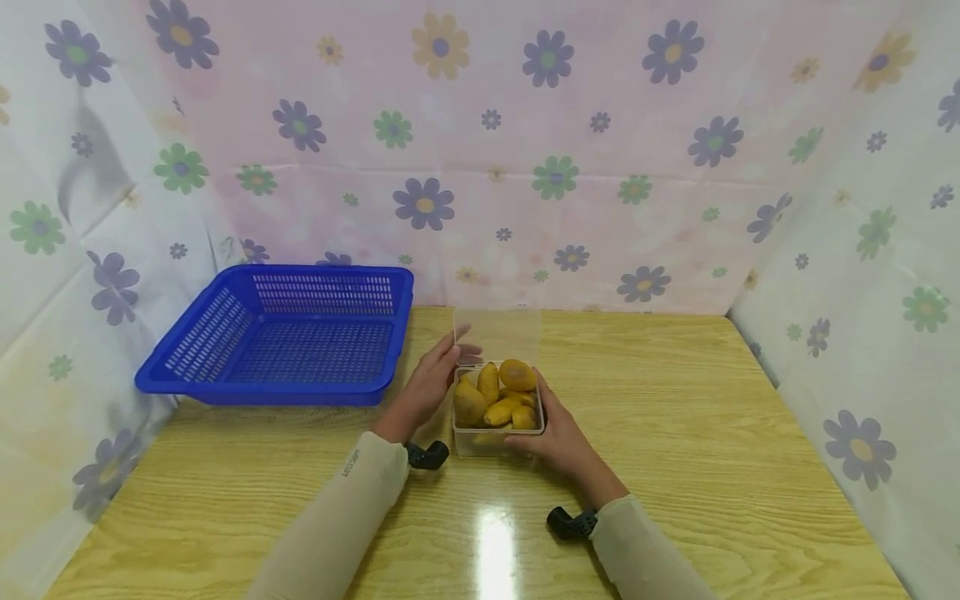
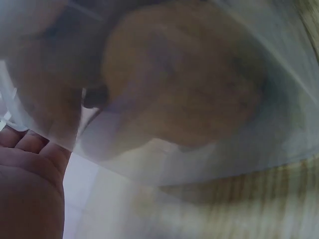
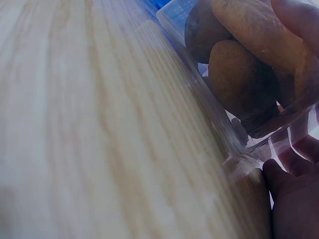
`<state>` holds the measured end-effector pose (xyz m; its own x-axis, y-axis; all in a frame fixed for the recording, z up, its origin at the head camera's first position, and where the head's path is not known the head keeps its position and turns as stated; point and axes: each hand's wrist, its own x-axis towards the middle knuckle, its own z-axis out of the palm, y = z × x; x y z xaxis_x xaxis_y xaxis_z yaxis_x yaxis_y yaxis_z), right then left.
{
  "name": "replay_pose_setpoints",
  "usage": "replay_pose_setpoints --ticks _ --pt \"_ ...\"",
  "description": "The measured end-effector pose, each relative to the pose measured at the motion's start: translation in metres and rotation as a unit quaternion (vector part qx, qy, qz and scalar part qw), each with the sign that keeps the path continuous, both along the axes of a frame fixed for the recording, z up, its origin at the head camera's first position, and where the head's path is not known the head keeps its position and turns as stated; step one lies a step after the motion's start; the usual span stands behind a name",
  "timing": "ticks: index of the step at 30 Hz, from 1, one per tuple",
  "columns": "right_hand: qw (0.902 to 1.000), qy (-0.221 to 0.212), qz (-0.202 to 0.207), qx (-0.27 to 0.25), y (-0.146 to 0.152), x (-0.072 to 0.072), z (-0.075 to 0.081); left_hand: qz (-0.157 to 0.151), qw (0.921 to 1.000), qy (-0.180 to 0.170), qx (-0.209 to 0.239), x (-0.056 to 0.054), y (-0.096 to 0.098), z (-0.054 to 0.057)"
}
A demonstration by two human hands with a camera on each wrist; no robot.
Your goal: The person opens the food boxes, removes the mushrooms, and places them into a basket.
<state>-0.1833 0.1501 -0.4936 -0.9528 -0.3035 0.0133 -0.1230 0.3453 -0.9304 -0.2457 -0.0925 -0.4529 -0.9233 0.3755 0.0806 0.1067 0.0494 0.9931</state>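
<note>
Rounded yellow produce (image 1: 469, 404), clear plastic box (image 1: 480, 444), blue rectangular plastic basket (image 1: 262, 392) and yellow wood-grained table (image 1: 712, 417) contrast with pink-and-white fabric walls (image 1: 487, 83) bearing purple, green and orange flowers (image 1: 424, 205).

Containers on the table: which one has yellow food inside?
The small clear box between left hand and right hand; the larger blue basket shows none.

The person's left arm (image 1: 330, 525) and right arm (image 1: 652, 554) reach forward from either side, angling toward each other in pale sleeves (image 1: 378, 467). I can see the left hand (image 1: 426, 387) stretching its fingers ahead. Across from it, the right hand (image 1: 561, 432) slants inward in a grip, thumb nearer the body, fingers farther forward.
</note>
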Motion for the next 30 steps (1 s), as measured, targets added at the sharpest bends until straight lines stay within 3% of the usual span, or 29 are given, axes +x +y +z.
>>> replay_pose_setpoints --ticks 9,15,18,25,30 --pt "1.0000 0.004 -0.001 0.002 -0.001 0.001 0.001 -0.005 0.9999 -0.007 -0.015 0.002 0.000 -0.005" --pt "0.9999 0.005 -0.004 0.013 -0.003 0.003 0.005 0.001 0.9992 -0.032 -0.022 0.001 -0.001 -0.008" --pt "0.9998 0.008 -0.009 0.018 -0.004 0.003 0.006 0.010 0.9988 -0.042 -0.021 -0.001 -0.001 -0.011" --pt "0.9995 0.028 -0.013 -0.003 -0.004 0.000 -0.001 0.083 0.9933 -0.031 -0.074 -0.002 0.002 -0.013" --pt "0.9997 0.010 -0.016 -0.018 -0.006 0.000 0.003 0.080 0.9913 -0.038 -0.097 -0.003 0.002 -0.010"
